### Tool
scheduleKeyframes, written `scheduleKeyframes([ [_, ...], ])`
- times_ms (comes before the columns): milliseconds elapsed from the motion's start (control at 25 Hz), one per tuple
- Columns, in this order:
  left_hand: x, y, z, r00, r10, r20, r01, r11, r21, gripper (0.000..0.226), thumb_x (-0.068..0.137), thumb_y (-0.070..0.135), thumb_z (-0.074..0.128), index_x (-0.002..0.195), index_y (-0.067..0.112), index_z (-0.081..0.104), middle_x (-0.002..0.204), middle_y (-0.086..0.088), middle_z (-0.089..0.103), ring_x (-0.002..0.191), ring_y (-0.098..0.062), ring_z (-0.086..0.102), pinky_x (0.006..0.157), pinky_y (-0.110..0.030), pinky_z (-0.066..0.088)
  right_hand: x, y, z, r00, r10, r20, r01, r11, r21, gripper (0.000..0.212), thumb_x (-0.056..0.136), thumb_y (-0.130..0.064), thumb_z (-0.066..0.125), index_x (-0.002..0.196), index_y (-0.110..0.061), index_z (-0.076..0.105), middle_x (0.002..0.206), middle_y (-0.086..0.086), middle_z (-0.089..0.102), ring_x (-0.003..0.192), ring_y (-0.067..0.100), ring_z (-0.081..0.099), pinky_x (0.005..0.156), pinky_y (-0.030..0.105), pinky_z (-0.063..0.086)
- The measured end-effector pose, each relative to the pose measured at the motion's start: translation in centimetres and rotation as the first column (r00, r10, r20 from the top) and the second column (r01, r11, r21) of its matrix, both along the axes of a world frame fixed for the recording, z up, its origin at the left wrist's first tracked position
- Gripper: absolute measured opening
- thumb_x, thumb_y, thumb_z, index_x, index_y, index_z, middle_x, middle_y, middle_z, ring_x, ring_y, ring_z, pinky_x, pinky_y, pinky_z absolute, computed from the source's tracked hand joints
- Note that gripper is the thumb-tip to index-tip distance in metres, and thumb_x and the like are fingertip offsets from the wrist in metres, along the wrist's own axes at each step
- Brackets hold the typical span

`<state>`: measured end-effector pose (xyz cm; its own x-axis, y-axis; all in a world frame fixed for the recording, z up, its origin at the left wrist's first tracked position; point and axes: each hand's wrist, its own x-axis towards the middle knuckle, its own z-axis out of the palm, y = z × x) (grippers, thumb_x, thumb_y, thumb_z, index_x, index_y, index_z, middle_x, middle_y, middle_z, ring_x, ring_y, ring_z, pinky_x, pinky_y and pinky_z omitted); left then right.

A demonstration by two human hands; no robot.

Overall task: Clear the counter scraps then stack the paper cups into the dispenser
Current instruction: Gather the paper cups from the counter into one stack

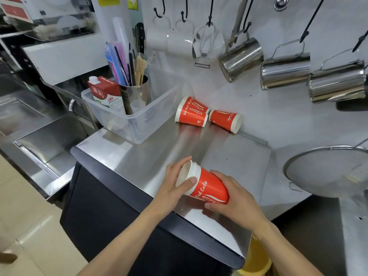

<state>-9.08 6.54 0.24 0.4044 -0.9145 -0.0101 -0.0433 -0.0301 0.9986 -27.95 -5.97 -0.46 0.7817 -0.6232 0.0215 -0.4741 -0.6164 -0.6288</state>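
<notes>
Both my hands hold a red paper cup stack (207, 189) on its side just above the steel counter (151, 156), white rims pointing left; at least two nested rims show. My left hand (173, 188) grips the rim end, thumb across the rims. My right hand (237, 202) wraps the base end. Three more red paper cups lie on their sides at the back by the wall: two side by side (192, 112) and one to their right (226, 120). No dispenser is visible.
A clear plastic bin (137, 124) at the back left holds a milk carton (105, 94) and a metal cup of straws (135, 92). Steel pitchers (284, 72) and white mugs (179, 43) hang on the wall. A mesh strainer (326, 170) sits at right.
</notes>
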Motion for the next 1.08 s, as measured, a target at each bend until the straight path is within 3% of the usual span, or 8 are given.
scheduleKeyframes([
  [160, 0.2, -0.6, 0.1, 1.000, -0.012, 0.012, 0.012, 1.000, 0.013, 0.069, 0.075, 0.069, 0.066, 0.138, 0.054, 0.042, 0.124, 0.032, 0.043, 0.111, 0.015, 0.050, 0.082, -0.007, 0.049, 1.0, -0.5, 0.5, 1.000, -0.001, 0.006, 0.001, 1.000, -0.019, 0.088, 0.060, -0.085, 0.064, 0.133, -0.070, 0.017, 0.123, -0.033, 0.042, 0.104, 0.001, 0.054, 0.082, 0.018, 0.047],
  [320, 0.4, -2.4, 0.1, 0.997, -0.032, 0.067, 0.028, 0.998, 0.049, 0.071, 0.067, 0.075, 0.071, 0.131, 0.060, 0.045, 0.132, 0.027, 0.045, 0.117, 0.008, 0.052, 0.088, -0.021, 0.054, 2.4, -1.2, 0.7, 1.000, 0.022, 0.015, -0.022, 0.999, -0.025, 0.092, 0.058, -0.085, 0.064, 0.134, -0.061, 0.019, 0.120, -0.030, 0.048, 0.100, 0.005, 0.058, 0.082, 0.022, 0.053],
  [400, 0.8, -3.6, 0.0, 0.997, -0.019, 0.074, 0.014, 0.998, 0.062, 0.071, 0.063, 0.078, 0.072, 0.127, 0.062, 0.047, 0.131, 0.023, 0.045, 0.117, 0.005, 0.053, 0.086, -0.022, 0.055, 3.2, -1.9, 0.7, 1.000, 0.020, 0.023, -0.021, 1.000, 0.005, 0.091, 0.058, -0.082, 0.066, 0.134, -0.059, 0.021, 0.121, -0.027, 0.051, 0.100, 0.006, 0.059, 0.082, 0.025, 0.056],
  [600, 1.6, -7.0, -0.3, 0.973, -0.157, 0.169, 0.128, 0.977, 0.172, 0.067, 0.065, 0.078, 0.069, 0.125, 0.064, 0.044, 0.135, 0.015, 0.042, 0.125, -0.007, 0.050, 0.101, -0.036, 0.053, 4.9, -4.1, 0.6, 0.998, 0.021, 0.065, -0.026, 0.996, 0.084, 0.094, 0.056, -0.072, 0.076, 0.133, -0.059, 0.024, 0.124, -0.029, 0.051, 0.104, 0.004, 0.059, 0.079, 0.017, 0.051],
  [720, 3.6, -9.6, 0.2, 0.967, -0.223, 0.123, 0.196, 0.960, 0.200, 0.074, 0.067, 0.082, 0.060, 0.133, 0.055, 0.041, 0.138, 0.009, 0.043, 0.123, -0.007, 0.050, 0.099, -0.026, 0.049, 5.4, -6.3, 0.3, 0.995, -0.030, 0.094, 0.018, 0.993, 0.118, 0.095, 0.056, -0.071, 0.075, 0.132, -0.064, 0.019, 0.125, -0.027, 0.048, 0.105, 0.008, 0.059, 0.079, 0.019, 0.053],
  [800, 6.0, -12.2, 0.5, 0.981, -0.115, 0.156, 0.081, 0.975, 0.208, 0.078, 0.074, 0.076, 0.054, 0.141, 0.038, 0.042, 0.138, 0.004, 0.047, 0.120, -0.011, 0.053, 0.094, -0.023, 0.044, 5.4, -8.0, 0.0, 0.991, -0.083, 0.103, 0.069, 0.989, 0.133, 0.101, 0.056, -0.070, 0.075, 0.134, -0.070, 0.011, 0.130, -0.027, 0.042, 0.107, 0.008, 0.055, 0.080, 0.019, 0.049],
  [960, 11.1, -17.9, 0.8, 0.957, 0.193, 0.218, -0.236, 0.952, 0.197, 0.048, 0.088, 0.047, 0.069, 0.126, 0.024, 0.052, 0.115, 0.007, 0.063, 0.116, -0.022, 0.062, 0.084, -0.019, 0.048, 5.2, -10.3, -0.4, 0.978, -0.167, 0.125, 0.149, 0.979, 0.142, 0.105, 0.053, -0.074, 0.072, 0.134, -0.074, 0.005, 0.132, -0.029, 0.035, 0.106, 0.006, 0.050, 0.077, 0.017, 0.044],
  [1080, 14.7, -21.3, 0.5, 0.880, 0.265, 0.394, -0.392, 0.875, 0.285, 0.068, 0.083, 0.050, 0.072, 0.139, 0.022, 0.044, 0.132, -0.006, 0.052, 0.117, -0.027, 0.060, 0.099, -0.037, 0.049, 5.1, -11.1, -1.0, 0.972, -0.194, 0.133, 0.174, 0.974, 0.145, 0.104, 0.053, -0.077, 0.070, 0.136, -0.072, 0.007, 0.130, -0.031, 0.034, 0.098, 0.000, 0.052, 0.070, 0.008, 0.038],
])
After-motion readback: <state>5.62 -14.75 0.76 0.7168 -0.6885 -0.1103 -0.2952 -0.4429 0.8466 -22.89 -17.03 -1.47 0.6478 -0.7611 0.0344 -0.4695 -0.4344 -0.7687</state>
